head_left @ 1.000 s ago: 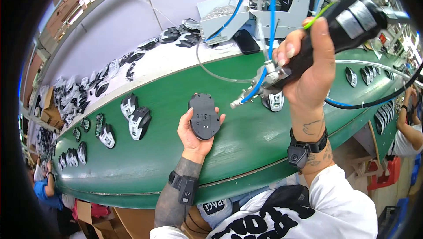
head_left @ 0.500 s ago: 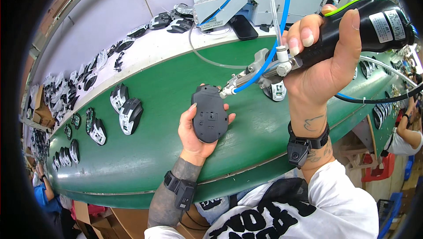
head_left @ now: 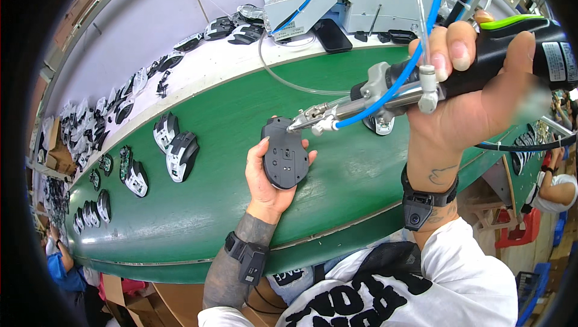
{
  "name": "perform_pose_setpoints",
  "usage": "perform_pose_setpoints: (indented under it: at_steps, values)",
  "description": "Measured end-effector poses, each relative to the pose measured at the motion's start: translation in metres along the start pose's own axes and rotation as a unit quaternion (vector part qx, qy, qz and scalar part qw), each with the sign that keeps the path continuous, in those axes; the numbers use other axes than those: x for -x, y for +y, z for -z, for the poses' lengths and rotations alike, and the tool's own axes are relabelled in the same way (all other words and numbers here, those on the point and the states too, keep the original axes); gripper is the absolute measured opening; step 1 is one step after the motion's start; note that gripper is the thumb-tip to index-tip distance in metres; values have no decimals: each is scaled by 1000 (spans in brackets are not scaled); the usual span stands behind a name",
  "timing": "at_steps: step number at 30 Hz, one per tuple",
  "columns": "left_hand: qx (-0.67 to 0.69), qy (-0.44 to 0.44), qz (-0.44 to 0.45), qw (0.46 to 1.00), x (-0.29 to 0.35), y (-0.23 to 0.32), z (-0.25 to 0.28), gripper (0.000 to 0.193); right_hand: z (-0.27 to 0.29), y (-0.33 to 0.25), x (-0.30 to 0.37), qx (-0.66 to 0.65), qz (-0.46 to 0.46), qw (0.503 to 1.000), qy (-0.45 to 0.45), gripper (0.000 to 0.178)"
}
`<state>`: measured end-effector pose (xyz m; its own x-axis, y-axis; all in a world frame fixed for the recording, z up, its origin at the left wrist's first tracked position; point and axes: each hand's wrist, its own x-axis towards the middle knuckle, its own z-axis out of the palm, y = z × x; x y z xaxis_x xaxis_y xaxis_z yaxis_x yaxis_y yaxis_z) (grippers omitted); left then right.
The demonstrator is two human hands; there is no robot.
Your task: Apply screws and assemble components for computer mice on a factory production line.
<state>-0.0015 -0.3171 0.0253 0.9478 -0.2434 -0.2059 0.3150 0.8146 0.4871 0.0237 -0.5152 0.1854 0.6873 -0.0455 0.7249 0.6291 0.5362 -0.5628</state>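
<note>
Over the green belt, my left hand (head_left: 262,185) is closed around a dark grey computer mouse (head_left: 285,157) with its flat underside facing up. My right hand (head_left: 463,104) grips a black electric screwdriver (head_left: 500,56) with a bright green lever, held tilted down to the left. Its metal nose (head_left: 328,116), fed by a blue hose (head_left: 394,89) and a clear tube, meets the upper right part of the mouse's underside. Whether the tip sits in a screw hole cannot be made out.
Grey-and-white mouse shells (head_left: 182,157) stand in groups on the green belt (head_left: 223,224) to the left. Along the white ledge lie more shells and a black phone (head_left: 332,36). A screw feeder machine (head_left: 385,11) stands behind. Co-workers (head_left: 557,188) sit at far right and far left.
The screwdriver and my right hand have shifted right, and the tool's nose now reaches over the mouse's upper right edge. The mouse is tilted slightly differently in my left hand.
</note>
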Motion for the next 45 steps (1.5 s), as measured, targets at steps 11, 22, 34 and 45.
perform_pose_setpoints:
  at_steps: [11,22,34,45]
  values:
    - [-8,-48,43,998,7,-8,-5,57,-12,20,4,-10,39,997,62,42]
    - [-119,62,-96,986,-9,14,2,56,-8,3,5,-73,-2,996,-50,48]
    - [32,23,-112,993,-2,27,0,42,-44,16,18,-41,-62,996,-49,50]
    - [87,-7,-98,991,-1,23,2,41,-47,16,27,-89,-101,991,-27,52]
